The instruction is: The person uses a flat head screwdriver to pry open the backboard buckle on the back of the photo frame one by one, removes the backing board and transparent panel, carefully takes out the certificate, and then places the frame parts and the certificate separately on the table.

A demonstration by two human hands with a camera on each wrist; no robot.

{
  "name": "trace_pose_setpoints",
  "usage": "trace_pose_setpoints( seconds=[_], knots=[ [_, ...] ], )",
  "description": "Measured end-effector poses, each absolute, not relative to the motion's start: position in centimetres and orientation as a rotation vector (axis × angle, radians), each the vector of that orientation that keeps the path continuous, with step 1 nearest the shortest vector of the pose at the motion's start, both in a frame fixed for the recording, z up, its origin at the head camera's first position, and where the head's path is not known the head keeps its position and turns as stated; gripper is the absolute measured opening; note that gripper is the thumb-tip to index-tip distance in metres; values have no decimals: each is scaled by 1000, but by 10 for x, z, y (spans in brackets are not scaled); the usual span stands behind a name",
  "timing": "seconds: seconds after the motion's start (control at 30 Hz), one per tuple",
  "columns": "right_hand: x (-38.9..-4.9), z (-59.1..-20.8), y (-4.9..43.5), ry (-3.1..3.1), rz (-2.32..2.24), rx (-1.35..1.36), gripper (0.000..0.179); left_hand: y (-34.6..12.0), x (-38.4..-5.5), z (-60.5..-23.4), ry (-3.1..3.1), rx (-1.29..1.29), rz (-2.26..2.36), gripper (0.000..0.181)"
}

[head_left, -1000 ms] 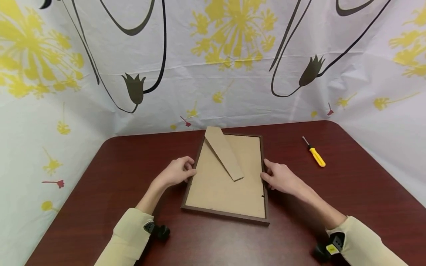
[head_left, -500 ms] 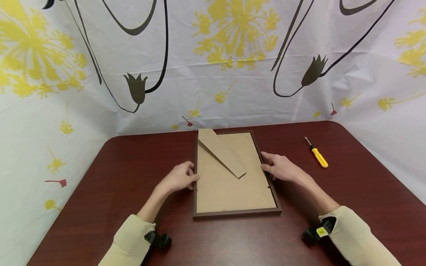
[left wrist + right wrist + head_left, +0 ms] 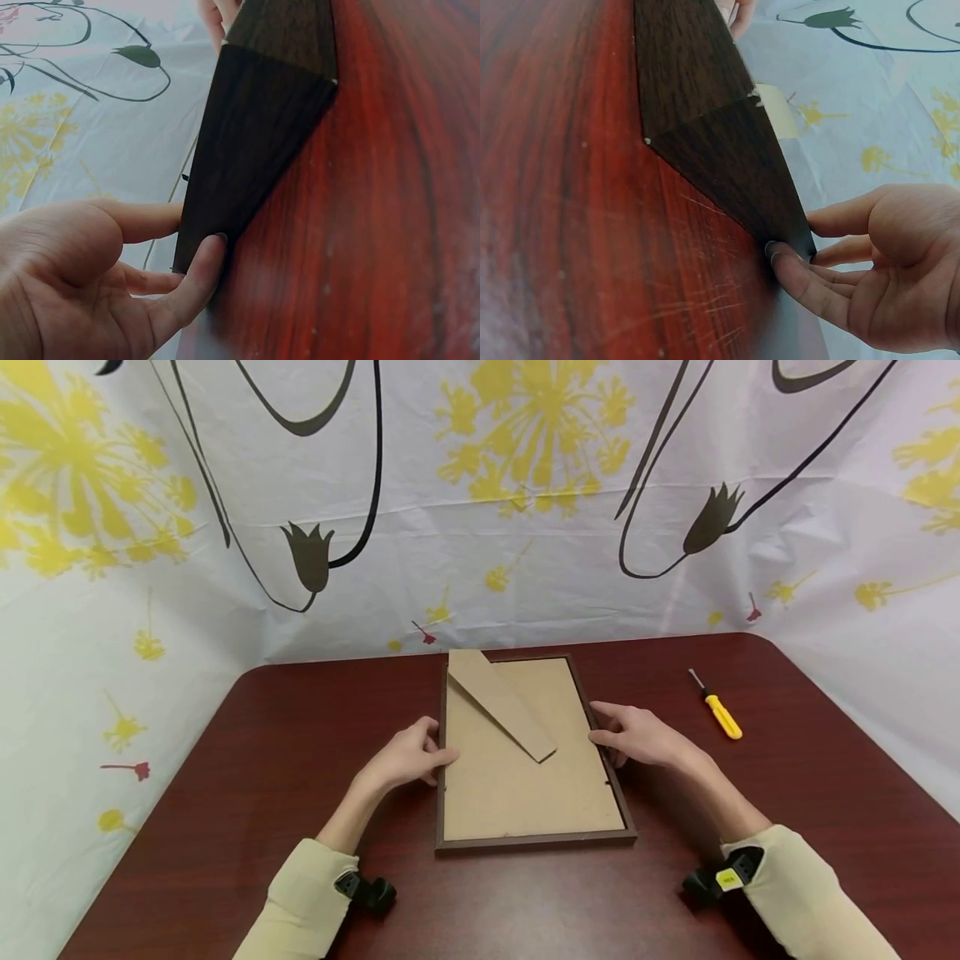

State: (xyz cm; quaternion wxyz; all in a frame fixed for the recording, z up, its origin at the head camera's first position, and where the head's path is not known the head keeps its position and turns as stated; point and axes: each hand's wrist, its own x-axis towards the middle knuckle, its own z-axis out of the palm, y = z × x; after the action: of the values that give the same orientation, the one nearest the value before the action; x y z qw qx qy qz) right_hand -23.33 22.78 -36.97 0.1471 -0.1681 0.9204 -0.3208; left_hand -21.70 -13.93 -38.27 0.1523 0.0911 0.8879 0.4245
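Pinching the frame (image 3: 536, 841) by both long sides, with the left hand (image 3: 405, 756) on one and the right hand (image 3: 637, 737) on the other, thumbs at the rim and fingers (image 3: 196, 285) tucked against the outer walls. Resting back-up on the tabletop (image 3: 337, 693), far end close to the back edge and to the printed white sheet (image 3: 450, 560) behind. Little room that way, then, but a broad stretch of tabletop off to the left, and more in front. Tighter on the right, with the yellow screwdriver (image 3: 723, 718) lying beyond the right hand, tip pointing away.

Over to the head view for the back: showing a brown backing panel (image 3: 525, 797) and, slanting across it, a cardboard strip (image 3: 501, 703), hard to call fixed or loose from here. Down to the wrist views for the sides: revealing dark wood-grain walls, pale nicks at the corners, and fingertips reaching low, near the tabletop.
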Motion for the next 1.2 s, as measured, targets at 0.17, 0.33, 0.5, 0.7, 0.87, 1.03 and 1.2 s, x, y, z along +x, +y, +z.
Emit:
trace_pose_setpoints(
  seconds=[0.17, 0.33, 0.5, 0.7, 0.87, 1.03, 1.2],
  knots=[
    [-234, -368, 230, 2641, -960, -487, 68, -140, -217, -384, 2550, 273, 1227, 69],
    [-236, -366, 238, 2703, -965, -474, 53, -139, -216, -385, 2558, 259, 1220, 71],
    [-241, -364, 252, 2870, -878, -457, 39, -139, -216, -386, 2554, 245, 1235, 71],
    [-248, -366, 279, 3007, -842, -360, 30, -140, -217, -386, 2542, 250, 1248, 71],
    [-251, -365, 304, 3093, -839, -202, 32, -140, -218, -387, 2532, 248, 1251, 72],
    [-251, -367, 326, 3140, -875, -24, 44, -140, -218, -386, 2521, 241, 1258, 72],
    [-253, -371, 343, 3163, -901, 122, 56, -140, -218, -386, 2518, 245, 1260, 72]
  ],
)
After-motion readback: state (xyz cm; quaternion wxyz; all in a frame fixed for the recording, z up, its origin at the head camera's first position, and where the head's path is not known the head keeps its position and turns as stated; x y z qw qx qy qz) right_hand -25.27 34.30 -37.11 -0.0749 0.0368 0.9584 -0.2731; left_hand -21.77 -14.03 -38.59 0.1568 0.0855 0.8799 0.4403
